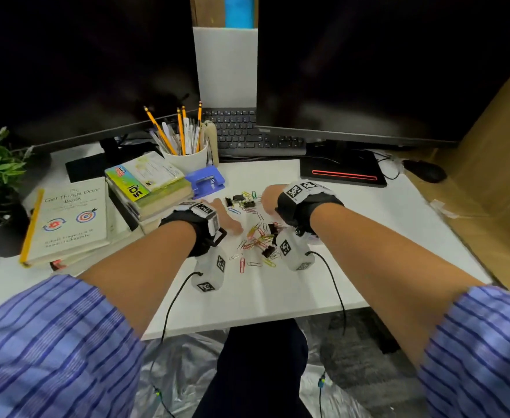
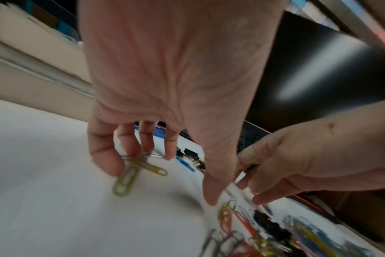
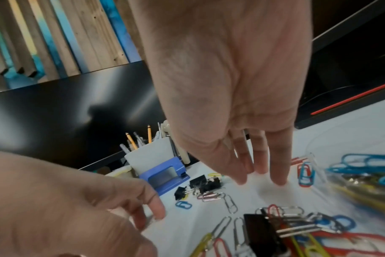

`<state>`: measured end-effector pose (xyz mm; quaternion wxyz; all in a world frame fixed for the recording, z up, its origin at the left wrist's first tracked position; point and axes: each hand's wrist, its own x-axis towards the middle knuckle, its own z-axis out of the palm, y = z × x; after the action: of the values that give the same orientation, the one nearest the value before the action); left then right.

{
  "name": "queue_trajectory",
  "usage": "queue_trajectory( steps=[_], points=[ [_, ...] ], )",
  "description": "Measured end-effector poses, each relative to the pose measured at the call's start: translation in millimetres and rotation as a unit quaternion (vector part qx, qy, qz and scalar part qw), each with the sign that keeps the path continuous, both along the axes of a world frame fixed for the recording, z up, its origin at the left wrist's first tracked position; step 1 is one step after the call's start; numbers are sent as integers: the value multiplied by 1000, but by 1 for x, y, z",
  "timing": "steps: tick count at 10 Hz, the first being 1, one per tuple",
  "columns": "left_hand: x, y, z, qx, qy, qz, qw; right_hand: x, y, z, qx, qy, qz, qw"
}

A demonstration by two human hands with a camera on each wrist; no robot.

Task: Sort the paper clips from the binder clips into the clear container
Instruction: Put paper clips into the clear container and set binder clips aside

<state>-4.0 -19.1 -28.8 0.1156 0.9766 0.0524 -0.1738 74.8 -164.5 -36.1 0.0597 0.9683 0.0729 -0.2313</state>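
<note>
Four yellow pencils (image 1: 182,131) in one white cup (image 1: 187,159), two monitors (image 1: 368,64), one keyboard (image 1: 241,131).

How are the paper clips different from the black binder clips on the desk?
The paper clips are thin bent wire loops in many colours: red, yellow, blue and silver. The binder clips are all black, with silver wire handles. The paper clips lie flat, while the binder clips are chunkier and stand up higher. There are many more paper clips than binder clips. Both kinds lie mixed together on the white desk.
</note>
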Motion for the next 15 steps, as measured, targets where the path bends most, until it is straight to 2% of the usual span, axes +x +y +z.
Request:
queue_trajectory(
  steps=[1,2,3,4,5,6,7,11,13,15],
  points=[
    [-14,-8,9,-16,30,-60,998,-53,3,35,97,27,-46,994],
    [-21,-15,11,-37,66,-120,990,-66,3,25,101,33,-12,994],
    [-28,-14,9,-29,87,-153,984,-75,8,19,68,25,46,996],
    [-24,-11,-4,42,24,-170,984,-87,10,23,43,-4,82,996],
    [-23,-20,-12,38,14,-172,984,-94,7,11,77,-41,77,993],
    [-49,-24,7,16,-31,-150,988,-98,11,8,99,-52,65,992],
    [-54,-27,7,1,-48,-137,989,-103,12,10,104,-72,55,990],
    [-45,-37,-9,15,-84,-101,991,-115,12,6,151,-117,35,981],
    [-44,-40,-12,19,-93,-106,990,-112,6,4,175,-113,9,978],
    [-43,-37,-2,-6,-47,-93,995,-114,-2,10,218,-112,-8,969]
  ],
)
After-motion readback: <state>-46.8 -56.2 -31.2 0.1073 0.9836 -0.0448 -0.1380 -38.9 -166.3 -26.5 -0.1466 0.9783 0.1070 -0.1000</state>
